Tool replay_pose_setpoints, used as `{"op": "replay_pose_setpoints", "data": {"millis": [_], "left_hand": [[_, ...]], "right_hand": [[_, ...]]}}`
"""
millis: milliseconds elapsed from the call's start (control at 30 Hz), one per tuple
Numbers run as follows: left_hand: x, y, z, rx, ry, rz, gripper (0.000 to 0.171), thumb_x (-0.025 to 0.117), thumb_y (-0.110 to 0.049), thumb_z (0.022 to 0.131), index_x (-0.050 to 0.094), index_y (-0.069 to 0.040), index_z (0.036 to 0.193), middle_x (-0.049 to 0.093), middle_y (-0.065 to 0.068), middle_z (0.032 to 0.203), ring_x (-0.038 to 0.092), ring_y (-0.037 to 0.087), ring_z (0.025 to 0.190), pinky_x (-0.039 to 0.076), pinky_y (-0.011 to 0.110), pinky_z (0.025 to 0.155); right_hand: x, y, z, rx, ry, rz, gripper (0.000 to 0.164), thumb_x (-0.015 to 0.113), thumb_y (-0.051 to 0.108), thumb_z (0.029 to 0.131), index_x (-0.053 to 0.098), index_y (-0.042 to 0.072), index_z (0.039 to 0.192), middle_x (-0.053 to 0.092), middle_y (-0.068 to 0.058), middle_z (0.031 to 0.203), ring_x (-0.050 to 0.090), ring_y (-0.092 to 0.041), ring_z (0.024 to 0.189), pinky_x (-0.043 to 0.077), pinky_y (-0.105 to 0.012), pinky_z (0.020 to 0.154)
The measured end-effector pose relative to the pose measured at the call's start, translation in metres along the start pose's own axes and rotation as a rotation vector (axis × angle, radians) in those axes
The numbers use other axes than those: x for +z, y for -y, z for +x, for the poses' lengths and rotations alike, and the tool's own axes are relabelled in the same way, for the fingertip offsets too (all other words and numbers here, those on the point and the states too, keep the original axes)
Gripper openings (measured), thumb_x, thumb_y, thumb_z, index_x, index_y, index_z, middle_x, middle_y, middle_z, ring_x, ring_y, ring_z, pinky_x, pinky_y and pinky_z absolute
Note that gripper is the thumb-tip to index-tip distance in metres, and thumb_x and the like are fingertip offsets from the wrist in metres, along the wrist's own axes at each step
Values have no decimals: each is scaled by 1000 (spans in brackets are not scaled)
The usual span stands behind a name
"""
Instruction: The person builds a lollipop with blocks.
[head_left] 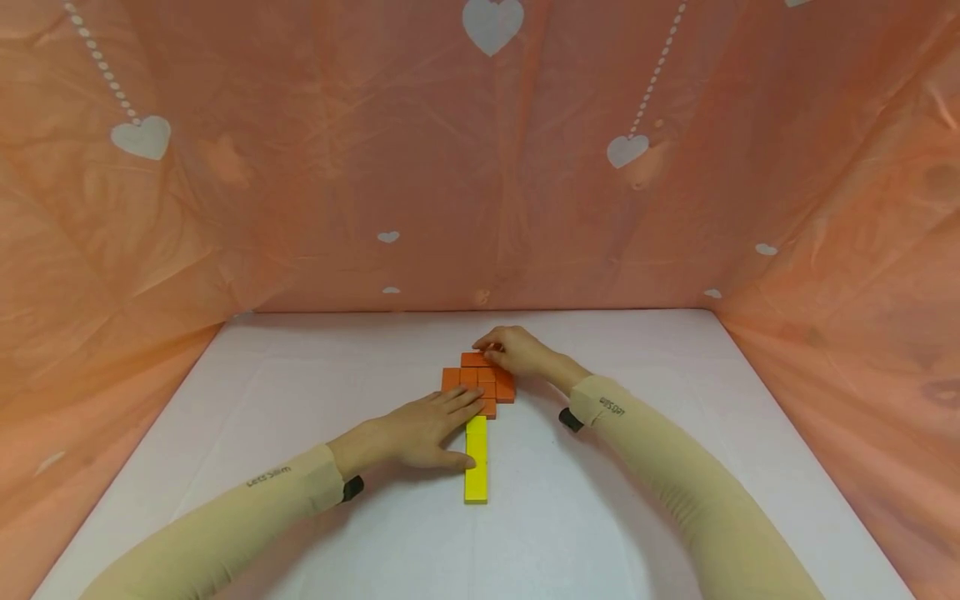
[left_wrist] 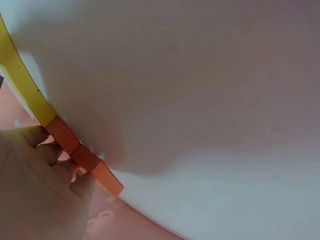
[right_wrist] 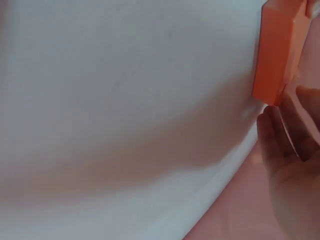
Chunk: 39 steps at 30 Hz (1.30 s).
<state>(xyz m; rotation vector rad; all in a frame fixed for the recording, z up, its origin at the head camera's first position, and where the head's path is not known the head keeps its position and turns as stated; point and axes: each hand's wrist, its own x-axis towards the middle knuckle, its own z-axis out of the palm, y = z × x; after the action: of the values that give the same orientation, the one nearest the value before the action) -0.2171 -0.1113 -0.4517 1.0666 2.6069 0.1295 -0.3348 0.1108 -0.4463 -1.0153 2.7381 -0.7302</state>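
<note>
Flat orange blocks lie side by side on the white table, forming a rounded cluster. A yellow strip of blocks runs from its near side like a stem. My left hand lies with fingers stretched over the near left of the cluster, its thumb at the yellow strip. In the left wrist view its fingertips are at the orange blocks' top edge. My right hand reaches over the far right side, fingers at the farthest orange block. In the right wrist view its extended fingers meet an orange block's end.
The white tabletop spreads around the blocks. A peach cloth with white hearts hangs behind the table and along both sides. Dark wrist straps show at the cuffs of the beige sleeves.
</note>
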Motion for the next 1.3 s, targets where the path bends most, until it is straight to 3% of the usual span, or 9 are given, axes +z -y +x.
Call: {"op": "replay_pose_setpoints", "data": {"millis": [233,700,1300], "left_hand": [[1,0,0,0,0,-8,95,55,-69,97,23,-13,167,15,3,175,12,27,161,20,47,128],[2,1,0,6,-4,-3,95,54,-70,97,22,-14,167,14,3,175,11,27,161,20,48,128],[1,1,0,4,-1,-23,93,55,-68,97,23,-15,167,15,3,175,12,26,161,22,49,127]], "right_hand": [[3,-2,1,96,-4,13,26,61,9,104,74,4,126,73,-13,119,67,-23,102,56,-39,96],[4,-2,1,83,-3,17,25,60,8,105,76,6,123,73,-11,118,66,-21,102,55,-38,97],[4,-1,0,89,2,14,24,61,10,104,77,7,123,72,-12,122,66,-26,115,52,-42,103]]}}
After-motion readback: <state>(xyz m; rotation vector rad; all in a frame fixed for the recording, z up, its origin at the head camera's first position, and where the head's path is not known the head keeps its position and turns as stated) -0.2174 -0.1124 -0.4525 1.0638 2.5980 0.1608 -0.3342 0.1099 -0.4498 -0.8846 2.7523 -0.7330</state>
